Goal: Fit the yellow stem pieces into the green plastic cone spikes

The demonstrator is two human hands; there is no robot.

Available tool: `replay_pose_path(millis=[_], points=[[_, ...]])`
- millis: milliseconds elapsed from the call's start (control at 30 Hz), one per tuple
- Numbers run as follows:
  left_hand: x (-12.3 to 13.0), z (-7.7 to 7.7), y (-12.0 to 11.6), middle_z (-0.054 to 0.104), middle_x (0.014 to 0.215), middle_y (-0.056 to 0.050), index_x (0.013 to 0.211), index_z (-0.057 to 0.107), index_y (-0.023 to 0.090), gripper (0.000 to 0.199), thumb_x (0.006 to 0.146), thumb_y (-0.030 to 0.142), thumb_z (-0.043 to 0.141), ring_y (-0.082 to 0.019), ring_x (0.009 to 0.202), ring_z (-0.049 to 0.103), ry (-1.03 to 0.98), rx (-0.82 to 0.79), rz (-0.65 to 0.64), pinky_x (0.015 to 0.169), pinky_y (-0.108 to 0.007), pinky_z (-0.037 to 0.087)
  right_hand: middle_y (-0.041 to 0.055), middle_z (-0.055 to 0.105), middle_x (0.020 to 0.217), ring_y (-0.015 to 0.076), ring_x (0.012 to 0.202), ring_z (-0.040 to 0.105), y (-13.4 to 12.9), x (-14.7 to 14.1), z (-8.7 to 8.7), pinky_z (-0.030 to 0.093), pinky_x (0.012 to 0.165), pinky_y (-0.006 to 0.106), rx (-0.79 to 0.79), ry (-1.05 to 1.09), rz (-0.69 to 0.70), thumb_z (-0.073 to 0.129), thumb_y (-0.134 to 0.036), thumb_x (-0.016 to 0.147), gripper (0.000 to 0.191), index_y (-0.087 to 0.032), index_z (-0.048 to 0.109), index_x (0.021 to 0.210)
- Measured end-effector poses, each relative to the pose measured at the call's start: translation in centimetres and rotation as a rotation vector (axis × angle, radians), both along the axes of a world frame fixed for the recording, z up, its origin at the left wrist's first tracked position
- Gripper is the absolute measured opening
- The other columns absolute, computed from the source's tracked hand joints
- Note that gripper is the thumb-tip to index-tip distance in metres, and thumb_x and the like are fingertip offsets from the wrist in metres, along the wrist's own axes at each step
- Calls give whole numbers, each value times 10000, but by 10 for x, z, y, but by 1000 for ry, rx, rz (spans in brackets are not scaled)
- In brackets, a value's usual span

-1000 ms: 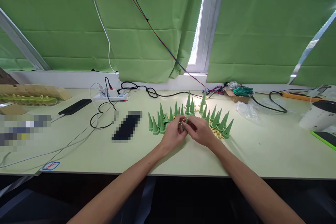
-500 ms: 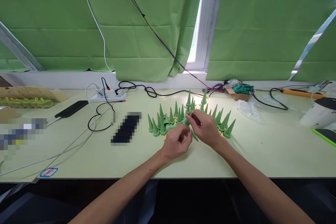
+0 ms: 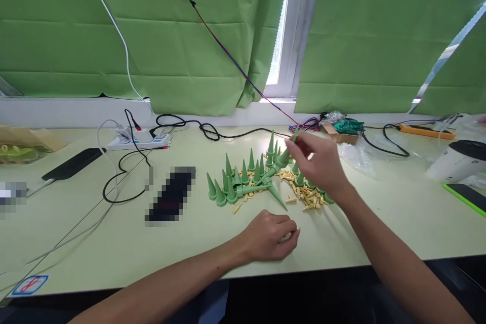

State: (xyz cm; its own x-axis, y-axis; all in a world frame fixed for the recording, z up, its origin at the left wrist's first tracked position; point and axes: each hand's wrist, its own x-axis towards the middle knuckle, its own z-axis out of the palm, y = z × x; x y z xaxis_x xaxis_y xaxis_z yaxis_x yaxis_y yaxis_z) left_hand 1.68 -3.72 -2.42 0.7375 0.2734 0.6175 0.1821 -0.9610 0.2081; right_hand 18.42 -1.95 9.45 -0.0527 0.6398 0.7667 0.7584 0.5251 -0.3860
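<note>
Several green cones (image 3: pixel 231 195) stand upright in a cluster on the table, with small yellow pieces (image 3: pixel 312 197) scattered among and in front of them. My right hand (image 3: pixel 315 159) pinches a green cone (image 3: pixel 284 158), tilted with its tip up. That cone's base is close to other green parts lying in the cluster, including a cone (image 3: pixel 278 196) pointing down to the right. My left hand (image 3: pixel 269 235) rests on the table in front of the cluster, its fingers curled; whether anything small is inside is hidden.
A pixelated dark object (image 3: pixel 170 194) lies left of the cluster. Behind are a power strip (image 3: pixel 140 139) and black cables. At the right are a small cardboard box (image 3: pixel 337 134), a white cup (image 3: pixel 457 162) and a green-edged phone (image 3: pixel 469 200).
My left hand has moved down and away from the cones to the table's front. My right hand has moved up and right with the green cone. The view has shifted slightly.
</note>
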Motion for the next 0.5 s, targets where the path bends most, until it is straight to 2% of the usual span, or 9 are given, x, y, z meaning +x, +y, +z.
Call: replay_pose_path(millis=[100,200,300,367,500], points=[[0,-2,0,467,512,52,633,460,171,211,840,169,502,-64,448,366,3,-32,-15,435,-256,195,-15,576,599,116,531,505,15,19,14,375,570,244,53,6,-123,554,-343,915,224,-189,582,755],[0,-4,1,449,503,54,615,422,171,232,831,174,506,-64,445,351,8,-42,-7,438,-255,177,-11,582,596,122,516,502,29,38,18,366,566,253,61,-22,-253,554,-359,900,228,-191,580,747],[1,-6,0,430,493,55,604,401,169,255,839,183,500,-63,433,330,20,-52,3,440,-253,163,-2,592,595,136,526,510,42,53,15,366,576,263,41,-22,-370,563,-357,879,230,-196,564,715],[3,-5,-1,424,488,54,597,391,167,263,836,180,500,-63,430,326,23,-53,9,443,-253,157,4,598,593,147,536,521,50,61,11,364,577,267,-27,-32,-419,570,-345,861,221,-198,558,696],[7,-3,-3,416,483,55,587,376,165,270,822,169,508,-62,425,307,15,-39,-13,440,-254,147,29,629,630,177,594,559,64,72,1,379,627,292,-164,-74,-463,560,-326,835,198,-193,581,688]])
